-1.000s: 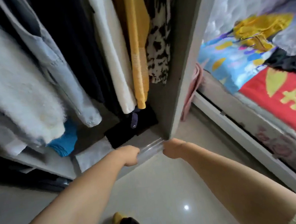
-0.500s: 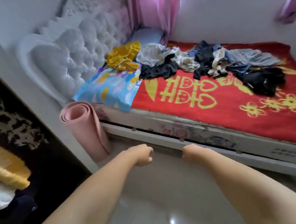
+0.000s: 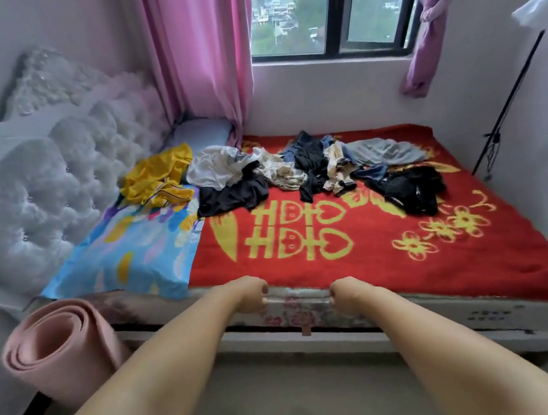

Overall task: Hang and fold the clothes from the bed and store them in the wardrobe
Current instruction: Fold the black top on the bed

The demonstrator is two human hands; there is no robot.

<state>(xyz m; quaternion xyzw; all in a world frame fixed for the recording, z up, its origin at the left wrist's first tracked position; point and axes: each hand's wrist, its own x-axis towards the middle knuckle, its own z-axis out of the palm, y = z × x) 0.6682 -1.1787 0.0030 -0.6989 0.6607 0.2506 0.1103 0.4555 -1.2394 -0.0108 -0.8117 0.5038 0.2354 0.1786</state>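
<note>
fingers: both sets are curled under toward the palms and seem to hold nothing; the backs of the hands face the camera, so whether the tips press together i cannot tell.
left hand [image 3: 251,294]: at 6 o'clock in the view, loosely fisted over the near edge of the bed [image 3: 310,311], apart from the cloth.
right hand [image 3: 346,292]: just beside the left, toward 5 o'clock, in the same posture; the 2 arms reach out level, probably just carried forward while facing the bed.
clothes pile [image 3: 296,171]: strewn in a band across the far half of the red blanket [image 3: 354,243], from 11 o'clock to 1 o'clock, well apart from both hands; light and dark pieces lie tangled together.
yellow garment [image 3: 158,177]: at the 11 o'clock end of the band, partly on the blue pillow [image 3: 128,253], a little clear of the tangle, so likely the easiest single pick.
stage: nothing held; a garment must be fetched next.
pink mat [image 3: 61,351]: rolled, standing at 8 o'clock by the bed corner.
wardrobe: not in view.
</note>
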